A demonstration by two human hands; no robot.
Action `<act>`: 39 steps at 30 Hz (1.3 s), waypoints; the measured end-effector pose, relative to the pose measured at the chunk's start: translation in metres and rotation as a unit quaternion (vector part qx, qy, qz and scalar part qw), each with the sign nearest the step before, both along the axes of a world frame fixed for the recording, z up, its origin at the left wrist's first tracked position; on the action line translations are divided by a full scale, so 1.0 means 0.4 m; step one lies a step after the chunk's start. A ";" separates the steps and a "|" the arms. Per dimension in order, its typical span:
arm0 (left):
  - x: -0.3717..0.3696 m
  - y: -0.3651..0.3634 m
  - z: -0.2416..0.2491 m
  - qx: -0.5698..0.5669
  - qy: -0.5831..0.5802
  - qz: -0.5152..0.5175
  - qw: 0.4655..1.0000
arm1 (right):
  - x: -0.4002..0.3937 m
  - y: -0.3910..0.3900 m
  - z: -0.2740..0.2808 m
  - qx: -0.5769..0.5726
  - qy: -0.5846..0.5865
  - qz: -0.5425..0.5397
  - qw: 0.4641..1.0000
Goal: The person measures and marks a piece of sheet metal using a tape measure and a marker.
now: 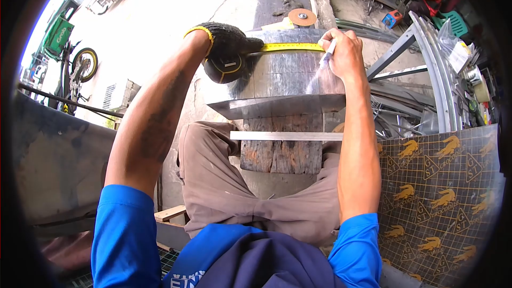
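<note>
My left hand (226, 42), in a black glove with a yellow cuff, is closed on a black tape measure (225, 69). Its yellow blade (293, 47) stretches right across a shiny sheet of metal (274, 74) with a raised near edge. At the blade's right end my bare right hand (344, 53) pinches a white marker (329, 50), its tip pointing down near the sheet. The metal lies over a worn wooden block (281, 146), and a light straight strip (285, 136) crosses the block.
Beyond the sheet are a grinding disc (302, 17) and another dark glove (289, 2) on a board. Metal frames (437, 69) stand at right, above a patterned panel (437, 197). A motorbike (74, 69) stands at left.
</note>
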State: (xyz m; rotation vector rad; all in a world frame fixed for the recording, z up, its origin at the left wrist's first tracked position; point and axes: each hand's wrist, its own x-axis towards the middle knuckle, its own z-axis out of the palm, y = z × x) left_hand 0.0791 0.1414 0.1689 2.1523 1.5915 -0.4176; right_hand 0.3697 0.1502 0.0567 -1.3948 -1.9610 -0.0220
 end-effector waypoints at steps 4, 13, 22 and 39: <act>0.003 0.009 -0.017 -0.021 -0.011 0.053 0.998 | 0.001 -0.001 -0.008 0.019 -0.017 -0.010 1.000; -0.068 0.133 -0.094 0.012 0.014 0.015 1.000 | 0.003 -0.014 0.009 -0.040 0.013 0.018 0.999; -0.146 0.224 -0.167 0.051 0.046 -0.026 0.997 | 0.009 0.003 -0.015 -0.031 -0.004 -0.003 1.000; -0.313 0.320 -0.302 0.124 0.106 -0.106 0.981 | 0.007 0.007 -0.021 -0.018 0.001 0.001 1.000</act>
